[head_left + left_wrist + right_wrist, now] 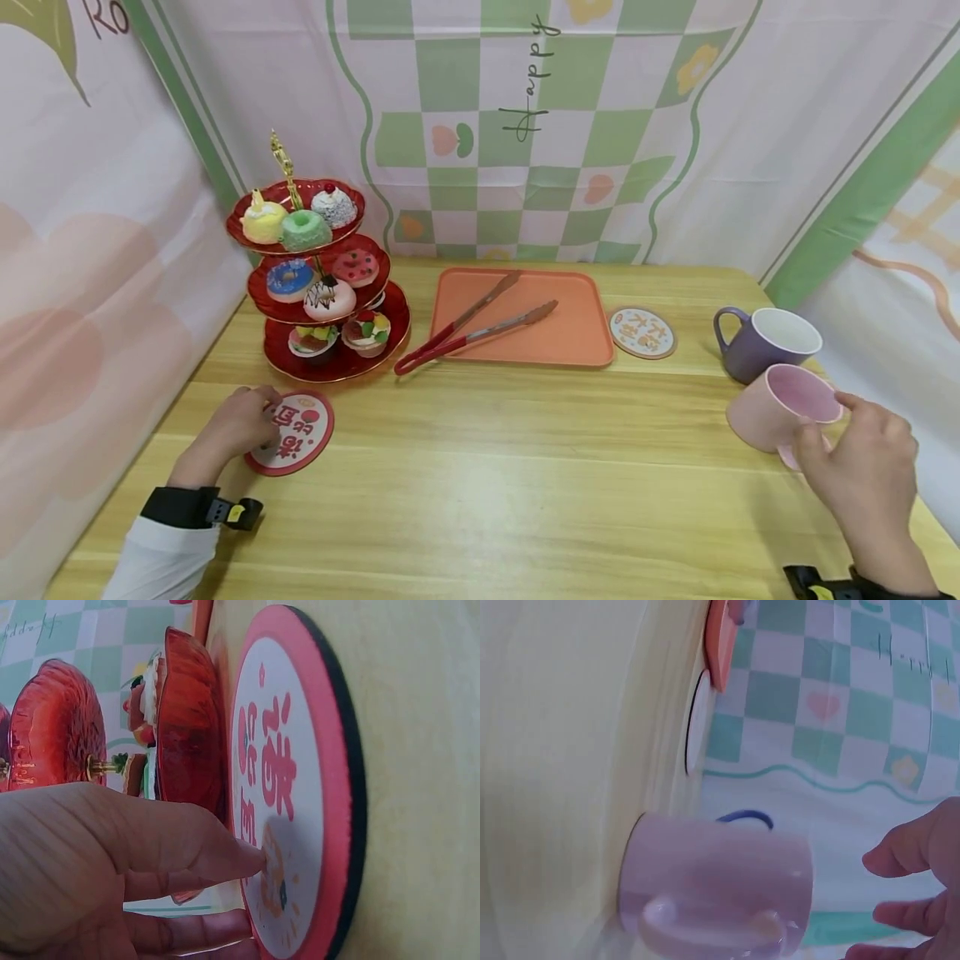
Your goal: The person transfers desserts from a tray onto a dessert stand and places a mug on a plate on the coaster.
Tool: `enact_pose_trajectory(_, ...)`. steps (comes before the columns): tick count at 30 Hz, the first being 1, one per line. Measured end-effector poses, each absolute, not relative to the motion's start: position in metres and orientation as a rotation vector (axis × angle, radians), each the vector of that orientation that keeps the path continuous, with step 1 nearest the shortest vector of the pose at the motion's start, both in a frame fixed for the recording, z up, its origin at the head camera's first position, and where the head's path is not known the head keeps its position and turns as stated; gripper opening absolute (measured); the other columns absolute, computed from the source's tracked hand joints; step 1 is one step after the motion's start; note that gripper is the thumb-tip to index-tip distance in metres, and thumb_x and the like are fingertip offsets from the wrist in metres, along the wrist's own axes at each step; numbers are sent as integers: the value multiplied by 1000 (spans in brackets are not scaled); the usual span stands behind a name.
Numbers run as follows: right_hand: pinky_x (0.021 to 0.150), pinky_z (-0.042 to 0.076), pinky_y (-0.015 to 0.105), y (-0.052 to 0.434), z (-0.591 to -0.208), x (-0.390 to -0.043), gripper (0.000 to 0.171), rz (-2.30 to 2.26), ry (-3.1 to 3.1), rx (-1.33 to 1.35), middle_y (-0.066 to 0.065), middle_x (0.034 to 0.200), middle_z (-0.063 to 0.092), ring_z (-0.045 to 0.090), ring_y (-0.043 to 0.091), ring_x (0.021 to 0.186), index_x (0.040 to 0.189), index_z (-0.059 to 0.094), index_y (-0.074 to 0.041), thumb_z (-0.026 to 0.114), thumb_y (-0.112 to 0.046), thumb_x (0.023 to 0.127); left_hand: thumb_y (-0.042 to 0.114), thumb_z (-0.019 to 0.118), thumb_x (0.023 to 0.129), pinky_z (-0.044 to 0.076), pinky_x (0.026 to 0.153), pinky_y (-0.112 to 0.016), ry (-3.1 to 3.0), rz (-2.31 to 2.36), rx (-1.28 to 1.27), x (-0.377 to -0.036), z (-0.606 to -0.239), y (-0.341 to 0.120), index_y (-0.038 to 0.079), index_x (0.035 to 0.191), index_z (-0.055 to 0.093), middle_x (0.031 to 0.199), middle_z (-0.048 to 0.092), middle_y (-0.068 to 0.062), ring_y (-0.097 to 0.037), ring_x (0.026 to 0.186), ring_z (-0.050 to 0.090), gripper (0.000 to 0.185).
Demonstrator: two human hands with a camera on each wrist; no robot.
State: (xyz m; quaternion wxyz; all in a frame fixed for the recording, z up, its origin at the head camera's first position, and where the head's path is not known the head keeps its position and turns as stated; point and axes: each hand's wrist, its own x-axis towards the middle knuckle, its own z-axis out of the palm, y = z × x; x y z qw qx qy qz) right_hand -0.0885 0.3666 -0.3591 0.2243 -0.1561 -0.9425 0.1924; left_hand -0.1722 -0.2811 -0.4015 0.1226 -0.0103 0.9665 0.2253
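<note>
My left hand (pixel 240 425) is over the left part of a round coaster (pixel 318 437) with a red rim and red writing, lying on the table. In the left wrist view, the thumb tip overlaps the coaster's face (pixel 300 750), and the other fingers are at its edge, apart from the thumb. On the right, my right hand (pixel 862 467) is by the rim of a pink mug (pixel 757 417), thumb and fingers spread. In the right wrist view, a gap separates these fingers from the upright mug, whose handle (pixel 712 941) faces the near side.
Behind the pink mug stands a purple mug (pixel 738 350). A second coaster (pixel 652 337) lies beside an orange tray (pixel 577 342), with red-handled tongs (pixel 435 354) across it. At left rises a three-tier red stand (pixel 277 362) with toy cakes and donuts. Printed cloth surrounds the table.
</note>
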Motion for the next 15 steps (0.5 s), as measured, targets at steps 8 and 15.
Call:
enact_pose_trajectory(8, 69, 34, 57, 398, -369, -87, 64, 729, -2842, -577, 46, 110, 37, 40, 57, 94, 127, 30, 23, 43, -32, 96, 1, 71, 65, 45, 57, -34, 2831, 632, -20, -171, -401, -282, -10, 108, 55, 90, 48, -20, -34, 82, 43, 47)
enact_pose_trajectory(15, 56, 52, 30, 424, -395, -91, 59, 1228, -2771, -576, 25, 96, 49, 52, 5, 62, 114, 39, 20, 28, -36, 100, 1, 71, 65, 46, 58, -34, 2828, 650, -17, -171, -403, -283, -10, 110, 54, 90, 48, -20, -34, 82, 43, 48)
